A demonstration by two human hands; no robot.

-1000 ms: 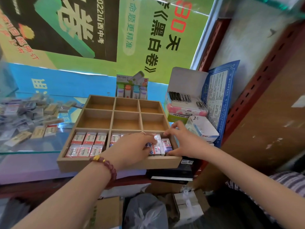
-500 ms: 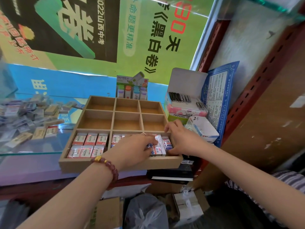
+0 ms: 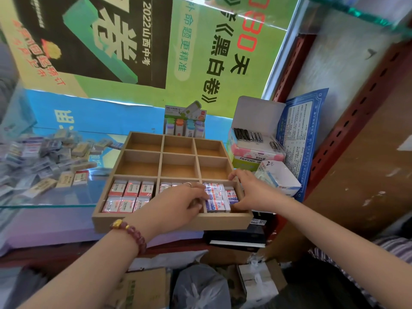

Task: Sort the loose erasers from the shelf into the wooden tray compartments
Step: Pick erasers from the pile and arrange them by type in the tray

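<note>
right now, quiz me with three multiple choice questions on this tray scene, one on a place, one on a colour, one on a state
1. Where is the pile of loose erasers?
A. on the glass shelf, left of the tray
B. in the tray's back row
C. on the floor

2. What colour are the front right erasers in the tray?
A. green
B. blue and white
C. black

3. What state are the tray's two back rows in?
A. full
B. covered by a lid
C. empty

Answers:
1 A, the heap lies on the glass beside the tray's left wall.
2 B, blue print on white wrappers shows between the left hand and the right hand.
3 C, bare wood shows in all six of those compartments.
</note>
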